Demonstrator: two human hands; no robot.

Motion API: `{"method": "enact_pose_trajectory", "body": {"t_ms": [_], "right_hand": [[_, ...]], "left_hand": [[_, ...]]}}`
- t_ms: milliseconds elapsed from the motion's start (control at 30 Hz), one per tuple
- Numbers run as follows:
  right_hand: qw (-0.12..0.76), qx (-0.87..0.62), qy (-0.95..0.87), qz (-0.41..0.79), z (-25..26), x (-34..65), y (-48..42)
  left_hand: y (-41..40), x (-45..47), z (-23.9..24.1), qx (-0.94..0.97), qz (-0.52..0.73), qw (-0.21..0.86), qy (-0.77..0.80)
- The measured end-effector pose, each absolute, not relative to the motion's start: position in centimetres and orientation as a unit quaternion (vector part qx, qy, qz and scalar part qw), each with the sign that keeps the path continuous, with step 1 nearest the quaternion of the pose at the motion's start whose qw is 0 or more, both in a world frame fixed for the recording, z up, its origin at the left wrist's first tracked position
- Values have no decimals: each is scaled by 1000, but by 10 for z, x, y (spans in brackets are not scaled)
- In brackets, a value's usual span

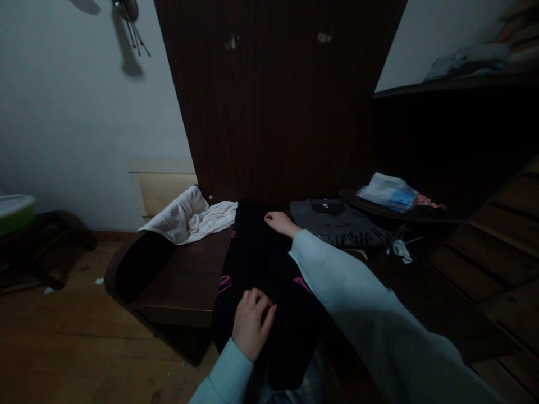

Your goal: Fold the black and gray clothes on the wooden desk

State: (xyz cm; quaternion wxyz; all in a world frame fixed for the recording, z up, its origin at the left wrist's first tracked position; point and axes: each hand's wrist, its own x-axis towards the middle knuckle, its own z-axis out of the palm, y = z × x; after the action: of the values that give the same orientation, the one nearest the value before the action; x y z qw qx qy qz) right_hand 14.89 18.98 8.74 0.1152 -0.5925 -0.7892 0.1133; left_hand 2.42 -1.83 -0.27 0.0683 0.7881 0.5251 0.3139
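Observation:
A black garment [269, 264] with pink lettering lies lengthwise over a dark wooden bench, and its near end hangs over my lap. My left hand [254, 324] rests on its near part, fingers loosely bent and thumb apart. Farther up, close to the dark upright panel, my right hand [281, 223] is on the garment's far end. Its thumb and forefinger come together at the cloth; the fingertips are partly hidden. Just right of that hand, a dark grey T-shirt [337, 224] with black lettering lies folded.
A white cloth [189, 219] drapes over the left side of the bench [181, 280]. On a low shelf at right sits a plastic packet [389, 192]. A green and white tub [17, 213] stands on a stool at far left. Folded cloth [467, 59] lies on the upper shelf.

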Motion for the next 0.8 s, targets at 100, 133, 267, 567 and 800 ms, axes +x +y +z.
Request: {"method": "enact_pose_trajectory", "body": {"t_ms": [100,133,267,567,800], "right_hand": [[111,-601,-780,132,77,148,222],[107,-604,-777,140,72,146,229],[101,-614,-766,158,54,140,243],[146,-609,-767,141,43,137,243],[114,-589,-790,124,20,126,210]], "left_hand": [[-19,24,-4,787,317,79,524],[-20,23,-4,787,317,84,523],[-21,22,-3,792,317,98,512],[-22,23,-3,788,321,103,515],[-22,24,0,784,320,103,521]]}}
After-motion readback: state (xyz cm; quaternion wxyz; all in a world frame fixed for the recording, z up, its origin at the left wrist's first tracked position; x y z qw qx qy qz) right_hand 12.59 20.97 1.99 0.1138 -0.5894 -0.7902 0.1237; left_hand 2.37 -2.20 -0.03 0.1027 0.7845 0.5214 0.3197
